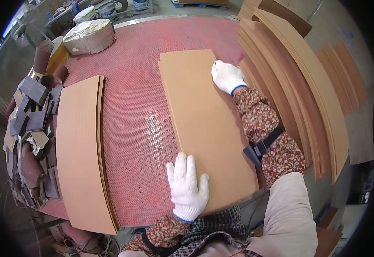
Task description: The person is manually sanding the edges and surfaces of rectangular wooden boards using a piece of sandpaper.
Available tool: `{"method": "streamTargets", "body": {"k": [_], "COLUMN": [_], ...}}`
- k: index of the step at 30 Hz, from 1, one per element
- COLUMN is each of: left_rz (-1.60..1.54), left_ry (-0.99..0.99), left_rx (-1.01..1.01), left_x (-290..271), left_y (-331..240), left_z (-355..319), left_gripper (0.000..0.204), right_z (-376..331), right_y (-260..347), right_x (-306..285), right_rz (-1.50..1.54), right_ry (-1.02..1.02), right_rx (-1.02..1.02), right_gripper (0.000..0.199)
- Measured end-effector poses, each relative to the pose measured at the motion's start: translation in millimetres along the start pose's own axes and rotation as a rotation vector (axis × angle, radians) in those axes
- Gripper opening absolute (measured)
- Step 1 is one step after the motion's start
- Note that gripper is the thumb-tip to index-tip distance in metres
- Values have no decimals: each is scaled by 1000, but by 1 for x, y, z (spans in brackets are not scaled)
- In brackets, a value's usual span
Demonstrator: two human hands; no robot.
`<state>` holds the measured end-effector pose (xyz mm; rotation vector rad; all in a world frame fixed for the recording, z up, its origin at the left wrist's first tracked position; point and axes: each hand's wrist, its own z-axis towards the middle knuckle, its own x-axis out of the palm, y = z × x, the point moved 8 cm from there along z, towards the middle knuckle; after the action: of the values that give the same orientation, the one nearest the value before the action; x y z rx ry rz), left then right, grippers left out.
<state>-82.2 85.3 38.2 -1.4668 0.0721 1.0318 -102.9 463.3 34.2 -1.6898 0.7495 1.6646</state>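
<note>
A flat light-brown wooden board [204, 115] lies lengthwise in front of me, with at least one more board edge showing under its left side. My left hand [186, 185], in a white knitted glove, rests flat on the board's near left part, fingers stretched out and pointing away from me. At the far right edge of the same board is my right hand [228, 77], gloved too. Its fingers are curled closed against the edge; whatever they may hold is hidden.
Left of the boards, another low stack of panels [79, 150] lies on the red textured tabletop [140, 128]. Beyond it are piled grey sanding blocks and scraps [35, 115]. A wrapped roll [89, 36] sits at the far left. Tall stacked boards [298, 85] stand close on the right.
</note>
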Motion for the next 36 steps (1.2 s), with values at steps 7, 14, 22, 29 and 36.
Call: {"method": "streamTargets", "body": {"k": [7,14,22,29,36], "left_rz": [108,120,60,38,52], "left_ry": [-1,-24,-135,-125,-192], "left_rx": [64,67,119,147,155], "left_x": [-22,-23,3,21,28], "left_y": [-51,-72,-58,-42,-25], "left_z": [-65,-86,-76,-57,-5], "left_gripper": [68,69,66,66,56], "right_z": [-9,23,22,-65,-185], "right_y": [-24,-38,-43,-71,-59], "right_x": [-51,-61,-41,-1,-8], "right_rz": [233,249,210,180,126], "right_ry": [-2,67,14,7,81], "right_rx": [85,74,56,155,197], "right_gripper": [45,48,48,47,45]}}
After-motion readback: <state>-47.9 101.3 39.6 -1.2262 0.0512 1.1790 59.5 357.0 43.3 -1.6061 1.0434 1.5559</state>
